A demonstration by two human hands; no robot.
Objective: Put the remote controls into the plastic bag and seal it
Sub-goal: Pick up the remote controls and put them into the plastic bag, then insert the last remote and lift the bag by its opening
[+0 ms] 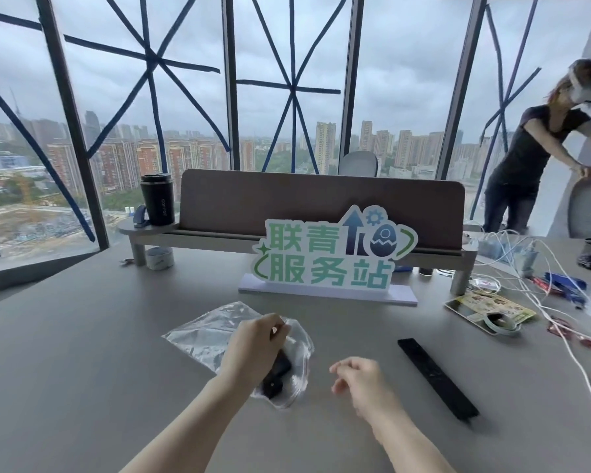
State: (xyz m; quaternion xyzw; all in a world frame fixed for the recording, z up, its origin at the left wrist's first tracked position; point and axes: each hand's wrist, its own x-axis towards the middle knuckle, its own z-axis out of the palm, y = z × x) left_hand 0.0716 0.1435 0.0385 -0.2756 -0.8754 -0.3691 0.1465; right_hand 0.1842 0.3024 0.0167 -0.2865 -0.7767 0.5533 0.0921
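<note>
Bare table [82, 336] left of bag [205, 332]; cable tangle [539, 268] far right.

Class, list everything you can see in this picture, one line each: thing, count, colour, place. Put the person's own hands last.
plastic bag: one, clear, centre of table, mouth towards the viewer
small remote: one, black, inside the bag's mouth
long remote: one, black, flat on table, right of the hands
sign: one, green and white, behind the bag
tumbler: one, black, on the shelf's left end
tape roll: one, pale, under the shelf
cables: several, white, right side of table
second person: one, dark clothes, far right
left hand: on the bag, fingers pinching its edge
right hand: empty, above the table
</note>
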